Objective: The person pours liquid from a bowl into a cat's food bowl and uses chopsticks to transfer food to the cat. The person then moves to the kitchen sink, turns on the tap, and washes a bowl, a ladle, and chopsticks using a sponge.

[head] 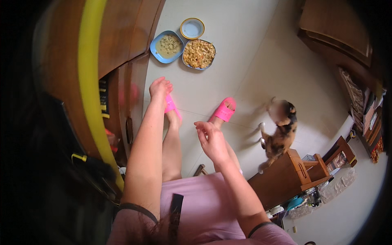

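Observation:
My left hand (161, 88) reaches forward over one pink slipper (171, 104), its fingers apart and nothing seen in it. Above my lap is my right hand (211, 141), fingers loosely bent, with no object visible in it; the other pink slipper (225, 111) is just beyond. On the floor ahead stand a blue bowl of wet, mushy food (168, 46), a bowl heaped with yellowish chopped food (199, 54) and a small yellow-rimmed bowl (192, 28) with a pale inside. A calico cat (280, 131) stands to the right, its head blurred.
A wooden cabinet (122, 33) with a yellow curved edge (88, 61) runs along the left. Wooden furniture (333, 27) stands at the upper right. Behind the cat is a wooden drawer cabinet (275, 180) with items on it. A small wooden leg (200, 170) shows near my knees.

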The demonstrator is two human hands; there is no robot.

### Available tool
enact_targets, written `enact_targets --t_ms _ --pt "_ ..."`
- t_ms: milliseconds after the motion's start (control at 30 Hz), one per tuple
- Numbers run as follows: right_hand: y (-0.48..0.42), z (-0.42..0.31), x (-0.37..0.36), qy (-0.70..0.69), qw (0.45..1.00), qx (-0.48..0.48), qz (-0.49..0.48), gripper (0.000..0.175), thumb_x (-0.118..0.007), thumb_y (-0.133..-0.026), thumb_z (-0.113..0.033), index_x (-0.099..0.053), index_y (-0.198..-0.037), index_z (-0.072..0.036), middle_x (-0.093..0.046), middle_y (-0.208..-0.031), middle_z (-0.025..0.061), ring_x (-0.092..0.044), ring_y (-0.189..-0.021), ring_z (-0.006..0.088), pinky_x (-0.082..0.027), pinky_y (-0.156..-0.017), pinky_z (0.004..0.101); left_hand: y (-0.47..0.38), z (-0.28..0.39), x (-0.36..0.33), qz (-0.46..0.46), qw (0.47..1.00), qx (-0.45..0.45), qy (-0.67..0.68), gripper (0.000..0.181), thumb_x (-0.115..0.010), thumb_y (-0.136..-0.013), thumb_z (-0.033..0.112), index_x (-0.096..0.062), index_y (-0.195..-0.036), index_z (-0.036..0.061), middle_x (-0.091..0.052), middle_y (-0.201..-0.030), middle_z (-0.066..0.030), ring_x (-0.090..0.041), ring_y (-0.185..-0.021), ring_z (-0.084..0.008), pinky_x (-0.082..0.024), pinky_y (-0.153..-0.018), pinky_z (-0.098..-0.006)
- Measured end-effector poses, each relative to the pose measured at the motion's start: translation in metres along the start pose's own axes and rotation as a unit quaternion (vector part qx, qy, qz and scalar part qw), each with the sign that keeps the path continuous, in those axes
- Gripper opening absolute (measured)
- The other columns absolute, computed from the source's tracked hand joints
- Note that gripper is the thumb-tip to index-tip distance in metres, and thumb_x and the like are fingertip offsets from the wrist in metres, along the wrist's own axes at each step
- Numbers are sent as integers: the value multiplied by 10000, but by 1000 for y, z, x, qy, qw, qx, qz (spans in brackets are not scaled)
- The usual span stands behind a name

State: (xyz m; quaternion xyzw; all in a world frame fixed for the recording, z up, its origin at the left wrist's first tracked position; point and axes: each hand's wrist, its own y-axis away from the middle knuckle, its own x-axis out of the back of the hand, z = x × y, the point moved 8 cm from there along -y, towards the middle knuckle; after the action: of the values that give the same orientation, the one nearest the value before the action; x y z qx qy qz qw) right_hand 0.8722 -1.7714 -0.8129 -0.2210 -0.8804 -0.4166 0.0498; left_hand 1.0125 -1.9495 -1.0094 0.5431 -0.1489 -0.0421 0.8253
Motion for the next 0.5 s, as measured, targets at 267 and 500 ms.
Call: enact_targets --t_ms 267,500 --pt "-18 33 -60 -86 993 -87 1 214 -576 -935 -52 -639 -1137 -27 -678 -1000 105 -659 -851 176 -516 -702 298 -100 19 -22 33 997 -46 -56 457 -540 -952 94 -393 -1357 -59 -555 -1222 -206 -610 -1051 -301 -533 -912 -394" --pt "-14 16 -70 -66 996 -33 -47 222 -570 -883 -17 -630 -1096 -30 -643 -1000 170 -631 -923 356 -511 -804 420 -145 31 -24 31 993 -82 -84 215 -549 -918 40 -508 -1107 -55 -611 -903 -138 -656 -712 -214 -573 -630 -318"
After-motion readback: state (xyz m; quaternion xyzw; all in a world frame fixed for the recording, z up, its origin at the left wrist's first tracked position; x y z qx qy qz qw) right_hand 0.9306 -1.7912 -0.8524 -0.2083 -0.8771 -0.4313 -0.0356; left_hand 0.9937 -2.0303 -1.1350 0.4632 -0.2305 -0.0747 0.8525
